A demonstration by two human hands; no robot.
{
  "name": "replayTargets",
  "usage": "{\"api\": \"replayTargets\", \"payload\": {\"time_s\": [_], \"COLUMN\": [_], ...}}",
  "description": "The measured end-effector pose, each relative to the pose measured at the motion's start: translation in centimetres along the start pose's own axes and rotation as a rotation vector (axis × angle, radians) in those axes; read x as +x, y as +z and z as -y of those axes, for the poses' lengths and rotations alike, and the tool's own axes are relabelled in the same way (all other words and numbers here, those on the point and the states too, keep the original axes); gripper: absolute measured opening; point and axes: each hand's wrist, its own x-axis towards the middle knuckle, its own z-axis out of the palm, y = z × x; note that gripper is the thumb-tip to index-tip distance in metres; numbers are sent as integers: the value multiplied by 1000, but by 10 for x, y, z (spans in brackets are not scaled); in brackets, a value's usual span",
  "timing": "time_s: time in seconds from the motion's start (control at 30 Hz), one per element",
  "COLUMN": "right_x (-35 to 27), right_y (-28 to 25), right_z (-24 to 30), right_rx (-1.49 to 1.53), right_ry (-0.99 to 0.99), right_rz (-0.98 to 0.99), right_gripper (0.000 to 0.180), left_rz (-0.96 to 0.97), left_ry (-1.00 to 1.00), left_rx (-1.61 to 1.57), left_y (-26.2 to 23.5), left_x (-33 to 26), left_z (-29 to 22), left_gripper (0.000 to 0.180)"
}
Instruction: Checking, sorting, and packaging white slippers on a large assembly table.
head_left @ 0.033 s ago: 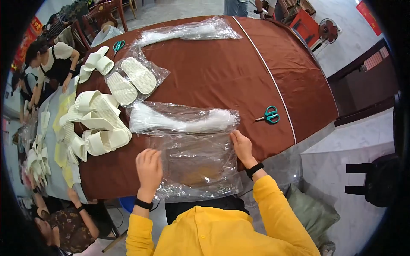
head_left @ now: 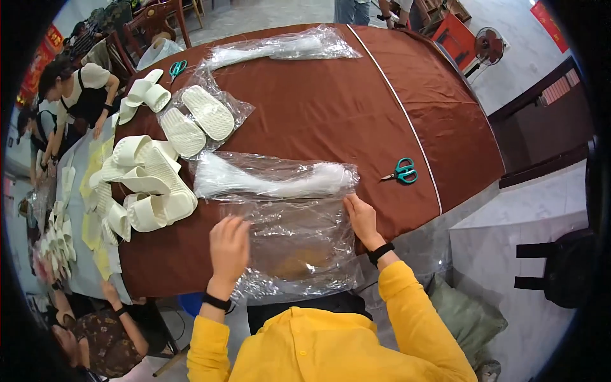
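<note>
1. The clear bag [head_left: 299,232] is lying at the near edge of the table [head_left: 420,114], directly in front of the person and between the two hands; it is looking a little longer left to right than near to far.
2. The right hand [head_left: 363,221] is gripping the bag's far right corner, thumb and fingers closing on the film.
3. The left hand [head_left: 229,249] is resting over the bag's left edge, fingers together and loosely bent; whether it is pinching film or only touching, I cannot tell.
4. The key relation: the loose slippers [head_left: 172,202] are lying to the left of the bag and slightly farther away, so the left hand is being the nearer one, while the right hand is holding the opposite side.
5. The bag is lying nearly flat, showing no slipper inside; a yellowish patch is showing through, and I cannot tell whether it is a reflection. Which edge is the mouth is not showing clearly.
6. Just beyond it, a clear wrapper [head_left: 273,183] is holding a whitish bundle, stretching left to right.
7. Farther left, another bag is containing a slipper pair [head_left: 207,111], soles facing up.
8. Scissors [head_left: 405,170] are lying to the right.
</note>
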Motion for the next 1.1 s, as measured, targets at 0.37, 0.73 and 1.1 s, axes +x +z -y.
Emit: {"api": "replayTargets", "payload": {"time_s": [0.37,0.73,1.1], "right_x": [11,13,-61], "right_y": [14,27,-51], "right_z": [-7,-16,81], "right_rx": [-139,-280,-157], "right_ry": [-197,-252,-520], "right_rz": [-63,-24,523], "right_gripper": [9,10,103], "left_rz": [-162,508,666], "left_ry": [-27,360,311], "left_rx": [-55,-81,124], "left_y": [52,-18,32], "left_x": [33,23,-9], "left_z": [71,-28,11], "left_gripper": [10,98,115]}}
